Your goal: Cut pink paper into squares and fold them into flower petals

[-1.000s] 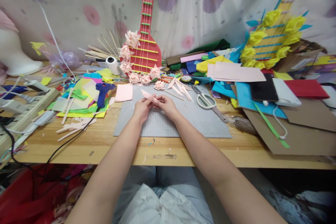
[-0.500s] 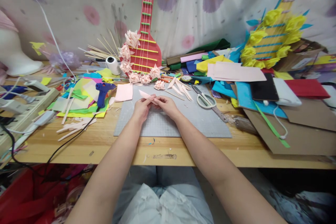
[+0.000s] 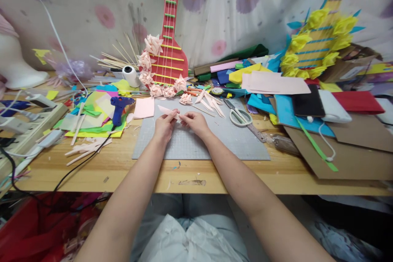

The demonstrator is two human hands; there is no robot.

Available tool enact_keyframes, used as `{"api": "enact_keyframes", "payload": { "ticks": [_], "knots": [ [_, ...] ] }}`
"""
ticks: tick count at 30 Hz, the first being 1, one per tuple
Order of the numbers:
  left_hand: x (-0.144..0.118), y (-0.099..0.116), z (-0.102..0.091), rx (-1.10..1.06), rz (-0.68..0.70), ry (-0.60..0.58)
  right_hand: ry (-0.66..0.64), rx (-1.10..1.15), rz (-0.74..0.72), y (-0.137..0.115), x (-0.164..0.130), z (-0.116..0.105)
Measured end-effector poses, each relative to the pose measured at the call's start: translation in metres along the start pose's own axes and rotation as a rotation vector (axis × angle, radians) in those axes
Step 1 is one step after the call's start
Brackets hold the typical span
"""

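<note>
My left hand point(image 3: 164, 125) and my right hand point(image 3: 195, 123) meet over a grey cutting mat point(image 3: 233, 143), both pinching a small pale pink paper piece point(image 3: 166, 111) folded to a point that sticks out to the left. Just beyond my hands lie several more folded pink points point(image 3: 210, 104) and a pink paper flower point(image 3: 186, 98). A pink paper square point(image 3: 144, 107) lies at the mat's far left corner.
A blue glue gun point(image 3: 118, 108) rests on a pile of coloured paper scraps left of the mat. Scissors point(image 3: 241, 118) lie to the right. A red cardboard guitar point(image 3: 168, 45) with pink flowers leans on the wall; a yellow-flowered one point(image 3: 319, 45) stands right. Power strips point(image 3: 27, 125) sit far left.
The pink paper piece has tilted flatter and shifted slightly left and away between my fingers. My hands stayed almost where they were.
</note>
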State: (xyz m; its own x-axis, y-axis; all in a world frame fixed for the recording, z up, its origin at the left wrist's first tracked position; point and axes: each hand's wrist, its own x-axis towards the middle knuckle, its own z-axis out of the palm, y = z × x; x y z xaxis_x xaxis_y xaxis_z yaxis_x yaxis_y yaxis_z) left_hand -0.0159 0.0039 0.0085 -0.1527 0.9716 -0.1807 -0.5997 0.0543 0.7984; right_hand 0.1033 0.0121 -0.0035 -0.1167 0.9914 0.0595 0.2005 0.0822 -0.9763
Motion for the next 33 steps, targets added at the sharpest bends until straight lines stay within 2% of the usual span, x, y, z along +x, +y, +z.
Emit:
{"api": "enact_keyframes", "payload": {
  "ticks": [4, 11, 15, 20, 22, 28, 33],
  "knots": [
    [0.0, 0.001, 0.0, -0.019, -0.015, 0.003, 0.036, -0.004, 0.042, -0.003, 0.0, -0.003],
    [0.002, 0.001, -0.002, -0.026, -0.039, -0.003, -0.052, 0.155, 0.137, -0.01, -0.003, -0.005],
    [0.001, 0.004, -0.001, -0.036, -0.049, 0.015, -0.08, 0.193, 0.128, -0.01, -0.003, -0.009],
    [-0.003, 0.004, 0.0, -0.011, -0.067, -0.07, -0.058, 0.18, 0.123, -0.01, -0.003, -0.01],
    [-0.004, 0.003, 0.0, -0.007, -0.044, -0.066, -0.079, 0.181, 0.121, -0.011, -0.003, -0.01],
    [-0.002, -0.002, 0.001, 0.017, 0.024, -0.018, -0.152, 0.104, -0.012, -0.011, -0.006, -0.014],
    [-0.004, -0.001, 0.004, 0.048, -0.005, 0.004, -0.116, 0.061, -0.093, -0.009, -0.005, -0.012]
  ]
}}
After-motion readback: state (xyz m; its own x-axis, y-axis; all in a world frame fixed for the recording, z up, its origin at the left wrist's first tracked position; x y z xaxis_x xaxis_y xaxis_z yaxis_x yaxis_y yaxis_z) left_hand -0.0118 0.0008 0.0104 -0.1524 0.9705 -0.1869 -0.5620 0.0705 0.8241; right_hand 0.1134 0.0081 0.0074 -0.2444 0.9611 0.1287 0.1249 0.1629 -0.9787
